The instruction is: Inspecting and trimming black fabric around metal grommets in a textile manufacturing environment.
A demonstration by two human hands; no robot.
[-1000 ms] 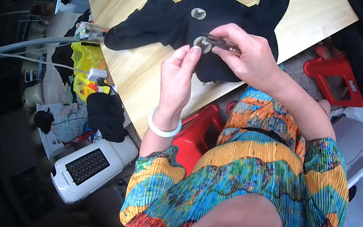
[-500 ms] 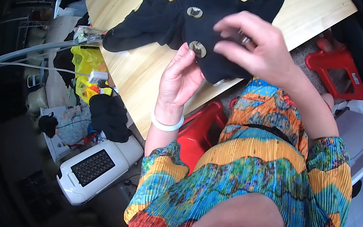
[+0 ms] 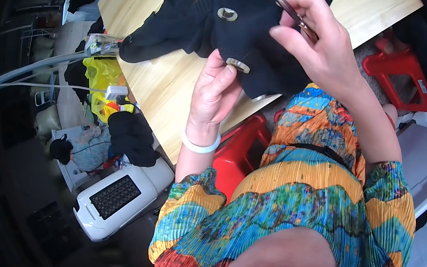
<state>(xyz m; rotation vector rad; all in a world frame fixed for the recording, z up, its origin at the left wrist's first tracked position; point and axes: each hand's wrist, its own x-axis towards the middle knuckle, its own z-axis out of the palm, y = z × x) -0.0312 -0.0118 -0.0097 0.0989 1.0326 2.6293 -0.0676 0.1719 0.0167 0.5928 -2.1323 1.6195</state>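
A black garment (image 3: pixel 184 34) lies spread over the wooden table's near part, one sleeve-like piece reaching left. Two round, pale-rimmed, shiny buttons show on it: an upper button (image 3: pixel 227 14) lying flat and a lower button (image 3: pixel 238 65) tilted up. My left hand (image 3: pixel 215 90) pinches the cloth by the lower button, its thumb against the button's edge. Above the garment, to the right, my right hand (image 3: pixel 326 48) holds a pair of small thread snips (image 3: pixel 295 16), dark blades pointing up and left, apart from the cloth.
The wooden table (image 3: pixel 145 91) has its edge close to my left forearm. Red stools stand below it (image 3: pixel 245 143) and at right (image 3: pixel 404 78). At left are a yellow plastic bag (image 3: pixel 98 76), a white plug block (image 3: pixel 116 92) on a cable, a white appliance (image 3: pixel 116 196) and another person (image 3: pixel 88 149).
My right hand has turned and shifted slightly up and right; the snips now show clearly. The lower button, flatter before, is tilted up beside my left thumb.
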